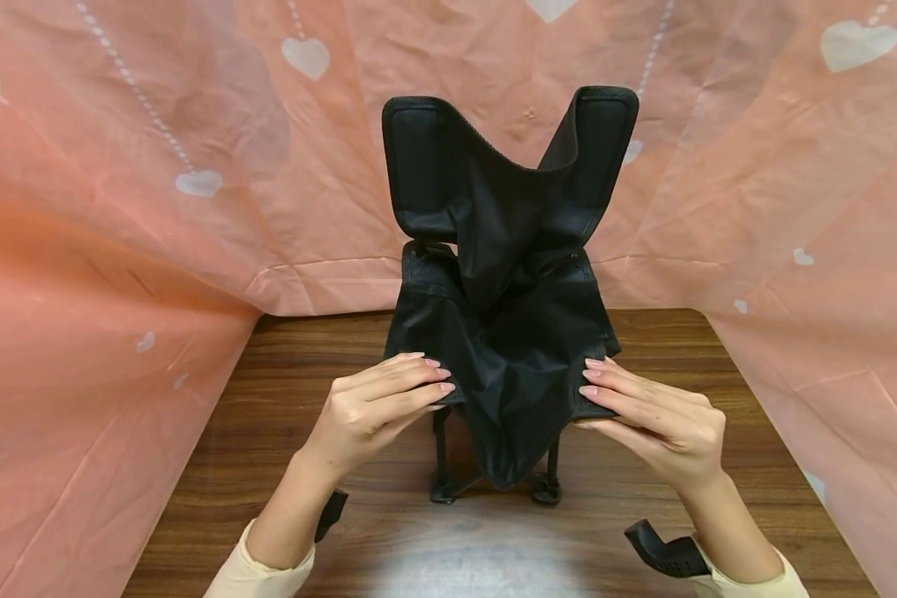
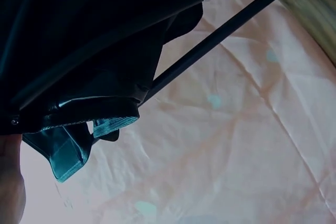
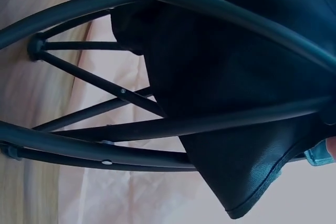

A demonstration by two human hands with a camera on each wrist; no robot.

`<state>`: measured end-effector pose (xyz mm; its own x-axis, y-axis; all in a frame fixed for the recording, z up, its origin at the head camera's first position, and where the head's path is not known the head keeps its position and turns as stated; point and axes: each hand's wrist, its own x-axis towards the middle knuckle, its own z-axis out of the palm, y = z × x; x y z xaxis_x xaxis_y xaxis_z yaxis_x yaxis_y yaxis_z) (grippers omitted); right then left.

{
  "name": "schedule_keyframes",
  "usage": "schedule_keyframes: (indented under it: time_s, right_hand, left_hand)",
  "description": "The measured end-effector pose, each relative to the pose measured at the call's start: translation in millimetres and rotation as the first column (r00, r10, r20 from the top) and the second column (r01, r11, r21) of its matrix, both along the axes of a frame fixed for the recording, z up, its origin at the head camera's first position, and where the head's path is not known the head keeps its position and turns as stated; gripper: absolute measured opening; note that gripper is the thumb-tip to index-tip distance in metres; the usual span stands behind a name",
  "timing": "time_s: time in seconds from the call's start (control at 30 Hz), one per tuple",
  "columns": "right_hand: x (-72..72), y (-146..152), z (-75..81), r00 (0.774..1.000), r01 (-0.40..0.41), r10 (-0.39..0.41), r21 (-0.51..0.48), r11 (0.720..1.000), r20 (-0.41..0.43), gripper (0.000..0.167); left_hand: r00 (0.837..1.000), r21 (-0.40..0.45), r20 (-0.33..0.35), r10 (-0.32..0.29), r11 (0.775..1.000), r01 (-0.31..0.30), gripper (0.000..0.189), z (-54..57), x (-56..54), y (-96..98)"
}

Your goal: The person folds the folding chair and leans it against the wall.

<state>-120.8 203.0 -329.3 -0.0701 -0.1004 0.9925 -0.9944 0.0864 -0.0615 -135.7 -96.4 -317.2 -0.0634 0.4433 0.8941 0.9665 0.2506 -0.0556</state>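
A small black folding chair [image 1: 508,332] stands upright in the middle of the head view, its fabric back sagging between two raised corners. My left hand [image 1: 377,403] grips the front left corner of the seat, fingers on top and thumb below. On the other side my right hand [image 1: 658,415] pinches the front right corner the same way. Between them the seat cloth dips to a point. Dark metal tubes [image 3: 131,129] cross beneath the seat in the right wrist view. In the left wrist view the seat's underside [image 2: 79,51] shows, with only a part of my left hand [image 2: 10,187].
The chair's feet [image 1: 546,488] rest on a brown wood-grain surface [image 1: 306,349]. Pink cloth [image 1: 157,124] with pale hearts hangs at the back and both sides. Black wrist mounts [image 1: 665,552] show near both forearms.
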Motion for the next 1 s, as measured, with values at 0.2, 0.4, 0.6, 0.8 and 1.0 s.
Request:
schedule_keyframes:
  time_s: [0.2, 0.4, 0.6, 0.8, 1.0]
  right_hand:
    - [-1.7, -6, 5.6, 0.999, -0.002, 0.001, -0.003, 1.0, -0.048, 0.023]
    - [-3.0, -10, 10.8, 0.998, -0.021, 0.021, 0.004, 1.0, -0.065, 0.022]
    - [-5.0, -16, 16.2, 0.995, 0.037, -0.033, 0.043, 0.998, -0.097, 0.021]
    - [-7.9, -24, 20.2, 0.992, 0.049, -0.043, 0.044, 0.998, -0.121, 0.022]
    - [-7.6, -29, 23.7, 0.992, 0.064, -0.057, 0.057, 0.996, -0.117, 0.022]
  left_hand:
    - [1.0, 0.015, -0.022, 0.012, 1.0, -0.011, 0.013, 4.0, 0.8, 9.9]
    - [1.0, 0.015, -0.01, 0.016, 1.0, -0.016, 0.013, 8.2, 2.8, 17.7]
    - [1.0, 0.005, -0.015, 0.02, 1.0, -0.02, 0.013, 12.5, 3.4, 25.3]
    - [0.999, 0.007, -0.011, 0.043, 0.999, -0.043, 0.014, 13.1, 5.2, 33.1]
    - [0.999, 0.017, 0.004, 0.044, 0.999, -0.044, 0.015, 12.6, 5.0, 36.6]
